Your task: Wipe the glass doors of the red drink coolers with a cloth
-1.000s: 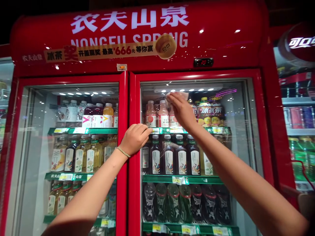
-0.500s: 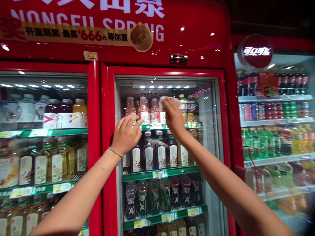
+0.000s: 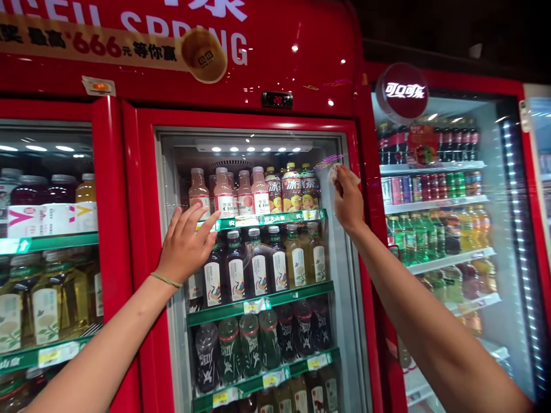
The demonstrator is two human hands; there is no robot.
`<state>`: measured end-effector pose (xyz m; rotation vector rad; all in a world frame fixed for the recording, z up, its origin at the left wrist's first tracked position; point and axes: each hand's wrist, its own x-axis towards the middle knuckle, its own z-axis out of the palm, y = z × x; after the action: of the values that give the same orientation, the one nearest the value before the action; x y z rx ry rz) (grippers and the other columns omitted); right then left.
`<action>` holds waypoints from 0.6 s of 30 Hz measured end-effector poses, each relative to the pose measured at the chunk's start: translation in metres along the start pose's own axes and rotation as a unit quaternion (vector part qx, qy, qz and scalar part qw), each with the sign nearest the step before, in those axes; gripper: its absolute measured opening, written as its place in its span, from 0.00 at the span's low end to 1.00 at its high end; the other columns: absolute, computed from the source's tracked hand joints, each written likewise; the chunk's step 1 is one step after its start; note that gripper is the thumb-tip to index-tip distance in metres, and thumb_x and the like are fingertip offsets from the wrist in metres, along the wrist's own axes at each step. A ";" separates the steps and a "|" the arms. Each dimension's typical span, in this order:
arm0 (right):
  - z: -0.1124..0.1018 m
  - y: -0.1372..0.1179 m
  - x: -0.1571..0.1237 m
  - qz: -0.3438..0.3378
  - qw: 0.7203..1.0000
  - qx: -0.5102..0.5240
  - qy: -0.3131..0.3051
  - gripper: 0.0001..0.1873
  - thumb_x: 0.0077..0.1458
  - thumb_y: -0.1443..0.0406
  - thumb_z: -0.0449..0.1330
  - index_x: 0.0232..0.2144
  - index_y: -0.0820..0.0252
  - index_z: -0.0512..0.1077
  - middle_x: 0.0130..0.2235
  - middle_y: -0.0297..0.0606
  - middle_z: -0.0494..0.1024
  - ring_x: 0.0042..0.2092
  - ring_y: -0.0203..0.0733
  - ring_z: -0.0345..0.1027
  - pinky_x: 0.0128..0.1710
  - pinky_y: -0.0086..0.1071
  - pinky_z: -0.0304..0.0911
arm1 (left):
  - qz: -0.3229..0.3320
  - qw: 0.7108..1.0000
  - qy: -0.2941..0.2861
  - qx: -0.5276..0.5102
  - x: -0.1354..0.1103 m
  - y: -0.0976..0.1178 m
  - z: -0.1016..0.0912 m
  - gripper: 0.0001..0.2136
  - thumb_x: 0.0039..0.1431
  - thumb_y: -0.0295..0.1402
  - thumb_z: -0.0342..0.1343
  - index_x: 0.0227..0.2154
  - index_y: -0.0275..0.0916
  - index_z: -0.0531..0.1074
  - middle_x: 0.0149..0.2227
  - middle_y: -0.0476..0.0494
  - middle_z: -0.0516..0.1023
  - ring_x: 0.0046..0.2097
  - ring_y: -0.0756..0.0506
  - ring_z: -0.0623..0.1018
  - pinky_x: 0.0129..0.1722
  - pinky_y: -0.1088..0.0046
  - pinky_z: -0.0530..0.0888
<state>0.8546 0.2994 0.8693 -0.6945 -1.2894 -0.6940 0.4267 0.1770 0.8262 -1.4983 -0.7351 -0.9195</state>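
My right hand point(image 3: 348, 198) is closed around a crumpled white cloth point(image 3: 340, 172), pressed near the upper right edge of the glass door point(image 3: 258, 137). Only a small part of the cloth shows past my fingers. My left hand point(image 3: 186, 244), with fingers spread, lies by the left part of the same door, a thin band on its wrist. Behind the glass, pink drink bottles point(image 3: 221, 189) and yellow-labelled tea bottles point(image 3: 295, 189) stand on the top shelf. Dark bottles with white labels point(image 3: 259, 267) fill the shelf below.
A red frame point(image 3: 241, 116) surrounds the door, with a small digital display point(image 3: 277, 100) above it. Another glass-fronted section point(image 3: 47, 172) with bottles is at left. To the right stands a second red fridge point(image 3: 434, 212) holding cans and bottles.
My right hand has moved with the cloth across the glass to the right, from in front of the top-shelf bottles to the door's edge. The view has shifted right; my left hand stays spread.
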 end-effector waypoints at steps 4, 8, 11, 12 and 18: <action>-0.001 0.005 -0.018 0.052 0.998 0.001 0.021 0.29 0.70 0.62 0.45 0.70 0.52 0.60 0.69 0.42 0.66 0.72 0.50 0.56 0.70 0.56 0.56 | -0.014 1.000 0.009 -0.005 0.001 0.003 0.004 0.28 0.63 0.30 0.56 0.66 0.52 0.64 0.61 0.38 0.72 0.67 0.34 0.68 0.71 0.43 0.59; 0.020 -0.047 -0.029 0.069 0.997 0.036 0.005 0.31 0.69 0.66 0.45 0.72 0.53 0.56 0.72 0.41 0.61 0.73 0.50 0.51 0.72 0.55 0.53 | -0.014 1.000 0.018 -0.004 0.000 0.004 0.005 0.27 0.63 0.30 0.57 0.65 0.50 0.66 0.61 0.37 0.72 0.67 0.34 0.69 0.71 0.43 0.60; 0.036 -0.103 -0.042 0.010 0.997 0.062 -0.043 0.33 0.69 0.70 0.45 0.73 0.48 0.53 0.73 0.35 0.59 0.74 0.46 0.49 0.73 0.52 0.53 | 0.001 1.000 0.014 0.011 -0.001 0.002 0.003 0.27 0.64 0.30 0.57 0.66 0.47 0.65 0.61 0.34 0.72 0.67 0.33 0.69 0.71 0.44 0.60; 0.039 -0.119 -0.048 -0.022 0.996 0.063 -0.059 0.35 0.68 0.72 0.46 0.73 0.47 0.51 0.73 0.34 0.59 0.74 0.46 0.48 0.74 0.50 0.52 | 0.005 1.000 0.011 0.013 -0.001 0.002 0.003 0.27 0.65 0.30 0.57 0.66 0.46 0.65 0.61 0.34 0.72 0.67 0.33 0.69 0.71 0.44 0.60; 0.029 -0.133 -0.064 -0.195 0.966 0.047 -0.163 0.43 0.67 0.75 0.49 0.74 0.37 0.40 0.72 0.25 0.59 0.74 0.44 0.50 0.74 0.48 0.56 | 0.014 1.000 -0.006 0.008 -0.003 -0.004 -0.003 0.29 0.66 0.31 0.56 0.68 0.50 0.61 0.64 0.36 0.71 0.69 0.34 0.68 0.71 0.46 0.60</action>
<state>0.7235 0.2443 0.8193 -0.4920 -1.7790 -0.8526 0.4217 0.1750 0.8254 -1.4966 -0.7270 -0.8830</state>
